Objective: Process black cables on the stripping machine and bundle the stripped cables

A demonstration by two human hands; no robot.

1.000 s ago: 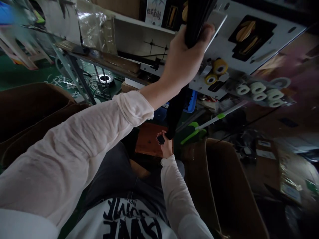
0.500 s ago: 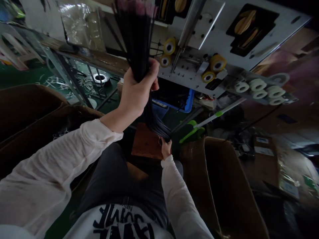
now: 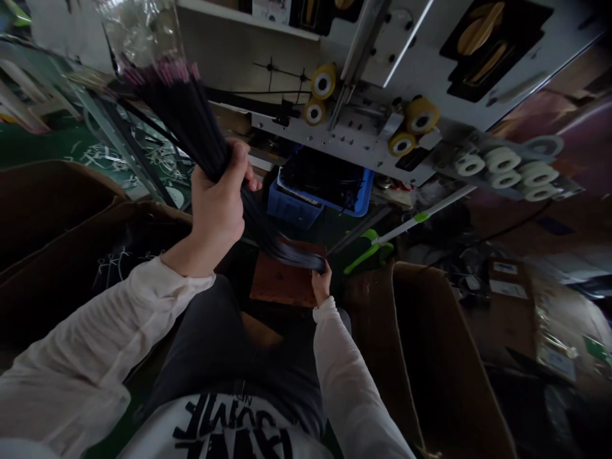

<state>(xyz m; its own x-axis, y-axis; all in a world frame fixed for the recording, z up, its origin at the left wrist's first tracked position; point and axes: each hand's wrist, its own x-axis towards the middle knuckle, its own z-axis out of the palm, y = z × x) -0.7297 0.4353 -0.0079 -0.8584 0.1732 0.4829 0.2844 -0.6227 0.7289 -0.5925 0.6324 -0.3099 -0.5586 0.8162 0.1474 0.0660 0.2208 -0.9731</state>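
A thick bundle of black wires point(image 3: 186, 121) with pinkish tips runs from upper left down toward the middle. My left hand point(image 3: 220, 197) is wrapped round it below the fanned-out tips, so it is closed. From there the bundle sags and curves to the right. My right hand point(image 3: 322, 284) grips the bundle's lower end, above the right side of a reddish-brown wooden stool point(image 3: 282, 284). The wire ends beyond the right hand are hidden.
A machine panel point(image 3: 354, 137) with yellow rollers point(image 3: 324, 81) stands ahead. Beneath it are blue bins point(image 3: 366, 194). Open cardboard boxes flank me, one at left point(image 3: 57, 182) and one at right point(image 3: 377, 331). A green-and-white pole point(image 3: 421, 218) leans at right.
My left hand has swung left and slightly down with the bundle, tilting its tips to the left. My right hand stays nearly in place, still gripping the lower end.
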